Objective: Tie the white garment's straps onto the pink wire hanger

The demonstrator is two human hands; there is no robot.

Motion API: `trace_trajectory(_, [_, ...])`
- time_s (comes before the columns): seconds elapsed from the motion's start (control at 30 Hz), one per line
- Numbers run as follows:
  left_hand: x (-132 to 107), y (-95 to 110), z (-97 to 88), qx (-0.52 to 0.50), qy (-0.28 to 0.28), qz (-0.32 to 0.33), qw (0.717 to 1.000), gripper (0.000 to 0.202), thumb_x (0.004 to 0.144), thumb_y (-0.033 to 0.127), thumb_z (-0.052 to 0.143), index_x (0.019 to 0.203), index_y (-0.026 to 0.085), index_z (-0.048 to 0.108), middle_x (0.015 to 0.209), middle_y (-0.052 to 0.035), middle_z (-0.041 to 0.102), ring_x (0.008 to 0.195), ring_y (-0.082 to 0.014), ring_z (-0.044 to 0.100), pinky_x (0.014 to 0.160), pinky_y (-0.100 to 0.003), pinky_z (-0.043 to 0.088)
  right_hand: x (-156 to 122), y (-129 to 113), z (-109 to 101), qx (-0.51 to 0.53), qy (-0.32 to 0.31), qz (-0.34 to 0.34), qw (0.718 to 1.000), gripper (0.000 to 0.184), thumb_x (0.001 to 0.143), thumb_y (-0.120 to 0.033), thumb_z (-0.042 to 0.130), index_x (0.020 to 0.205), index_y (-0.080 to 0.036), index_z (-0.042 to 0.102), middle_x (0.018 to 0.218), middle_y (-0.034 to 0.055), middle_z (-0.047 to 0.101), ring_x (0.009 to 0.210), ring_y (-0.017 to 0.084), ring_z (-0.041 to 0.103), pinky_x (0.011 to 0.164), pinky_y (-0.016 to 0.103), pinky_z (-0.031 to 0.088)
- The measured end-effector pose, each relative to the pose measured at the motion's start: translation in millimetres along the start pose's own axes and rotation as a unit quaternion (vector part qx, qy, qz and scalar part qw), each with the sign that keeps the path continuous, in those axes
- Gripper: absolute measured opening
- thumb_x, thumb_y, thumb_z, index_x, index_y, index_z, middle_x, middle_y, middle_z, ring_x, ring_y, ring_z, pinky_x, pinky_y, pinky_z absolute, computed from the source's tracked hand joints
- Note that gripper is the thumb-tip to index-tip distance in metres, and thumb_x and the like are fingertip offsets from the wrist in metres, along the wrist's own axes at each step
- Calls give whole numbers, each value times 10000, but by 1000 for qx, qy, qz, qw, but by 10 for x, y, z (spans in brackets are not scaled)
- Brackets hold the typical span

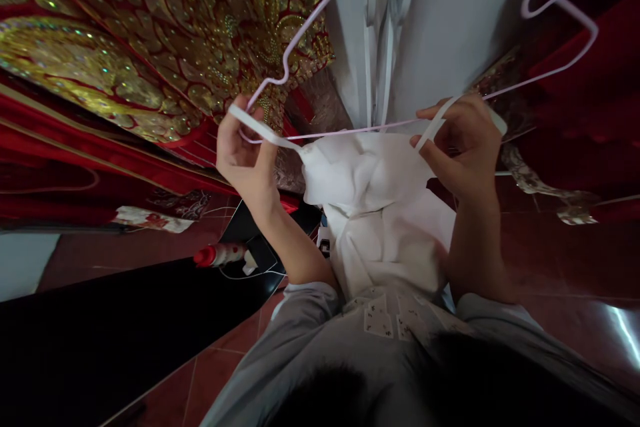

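Note:
A white strapped garment [370, 177] hangs in front of me from a thin pale pink wire hanger [320, 10]. My left hand [245, 153] is closed on the garment's left strap [260, 132] at the hanger's left shoulder end. My right hand [463, 147] pinches the right strap [435, 127] against the hanger's bottom wire. The white cloth drapes down between my forearms toward my grey shirt [380, 340].
Red garments with gold sequin embroidery [165, 33] hang at the left and dark red cloth [590, 107] at the right. A white wall corner [425, 33] stands behind. Below lie a black surface [100, 333], a red-capped object [220, 255] and red floor tiles [565, 267].

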State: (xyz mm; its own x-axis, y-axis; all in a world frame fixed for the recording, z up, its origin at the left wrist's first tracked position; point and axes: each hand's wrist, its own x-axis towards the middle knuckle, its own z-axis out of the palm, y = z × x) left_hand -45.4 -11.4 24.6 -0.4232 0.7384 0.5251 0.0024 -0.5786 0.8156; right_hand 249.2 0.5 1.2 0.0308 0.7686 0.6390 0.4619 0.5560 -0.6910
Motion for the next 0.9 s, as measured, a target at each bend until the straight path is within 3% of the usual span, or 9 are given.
trace_trajectory(0.07, [88,162,75,18,-43,-29,998,263,939,208,879,1163,236,744,1213,15,747,1328,-271,640,1167,-400,508,-6,25,3,-10,5,-7,1000,316,871,-592,792,1063,-346,744,1055,42,684,594,115,470,462,306,395])
trace_trajectory(0.27, [327,509,287,15,-65,-205,977,228,904,50,849,897,187,666,907,-3,690,1304,-271,615,1134,-361,501,-47,97,30,-13,1,-6,1000,346,852,-570,816,1094,-342,720,1106,69,675,704,163,554,484,312,410])
trace_trajectory(0.4, [341,353,268,12,-104,-136,985,141,975,59,785,985,174,705,950,6,695,1106,-179,636,1014,-279,502,-54,111,25,-6,11,-11,1000,343,866,-561,804,1120,-344,723,1146,67,662,636,121,487,484,310,403])
trace_trajectory(0.5, [212,115,253,-63,5,-93,994,117,1034,111,738,1082,207,693,941,29,693,885,-125,648,836,-253,519,-41,39,2,-5,22,-12,1000,290,885,-547,781,1113,-372,736,1146,58,674,580,100,424,472,327,408])
trace_trajectory(0.6, [-2,-83,326,-177,97,-139,970,95,1055,160,673,1096,244,658,999,13,735,815,-129,688,777,-280,548,-31,-75,14,-7,10,-7,1000,260,890,-539,775,1113,-413,733,1157,49,704,612,129,496,491,358,470])
trace_trajectory(0.67, [-135,-154,413,-210,68,-179,959,33,1063,246,657,1090,265,651,988,-8,750,904,-154,733,838,-293,570,-27,-101,46,-13,9,-5,1000,242,900,-543,766,1114,-436,729,1176,46,726,712,174,604,543,386,536])
trace_trajectory(0.77, [-235,-161,518,-177,26,-189,965,206,1038,437,706,983,263,611,822,-4,686,883,-182,745,837,-293,576,-4,48,52,-4,133,-34,991,260,901,-547,778,1102,-385,748,1100,46,741,924,236,710,669,407,604])
trace_trajectory(0.83, [-231,-118,534,-140,38,-183,972,302,1045,494,683,900,264,552,745,10,632,781,-178,715,813,-292,586,46,258,-45,32,292,-72,953,314,875,-555,818,1098,-337,778,1000,23,716,930,218,715,721,383,593])
trace_trajectory(0.9, [-205,-65,515,-117,54,-172,977,323,1081,488,617,864,266,527,716,10,608,710,-172,666,803,-290,602,130,473,-237,74,383,-91,916,334,850,-617,832,1070,-367,805,985,-16,709,880,170,699,776,370,567])
